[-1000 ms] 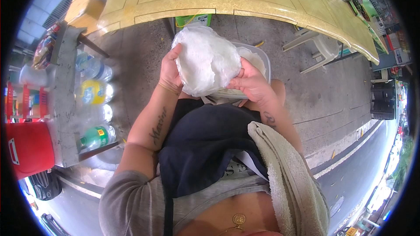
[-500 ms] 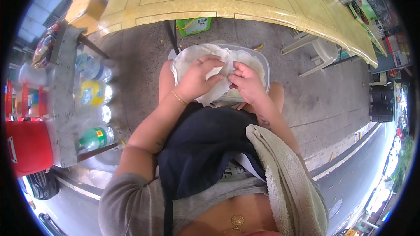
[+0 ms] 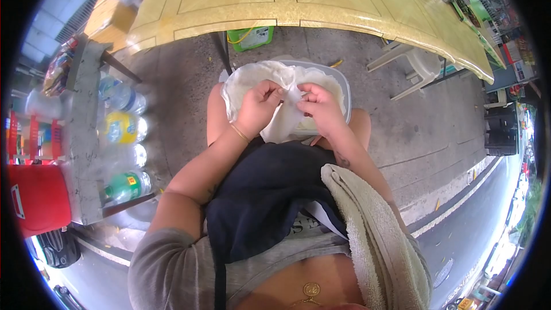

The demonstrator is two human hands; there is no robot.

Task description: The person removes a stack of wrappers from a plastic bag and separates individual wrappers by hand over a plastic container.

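A pale plastic tub [image 3: 348,89] rests on my lap between my knees. It holds thin, soft white sheets [image 3: 244,77] that look like spring roll wrappers, some draped over its left side. My left hand [image 3: 259,106], with a bracelet at the wrist, is closed, thumb and fingers pinching near the upper middle of the sheets. Just to its right my right hand [image 3: 321,109] pinches the edge of one thin wrapper [image 3: 291,116], which hangs between the two hands. The fingertips partly hide where the sheets separate.
A table with a shiny yellow cover [image 3: 241,0] stands ahead. Under it is a green container [image 3: 252,38]. A white plastic chair [image 3: 413,69] stands right. Several bottles [image 3: 123,126] and a red box [image 3: 40,198] are at left. A towel [image 3: 367,229] hangs over my shoulder.
My left hand has drawn back from lying over the sheet into a pinch. The thin wrapper between the hands now hangs more upright, and the right fingers have shifted along it.
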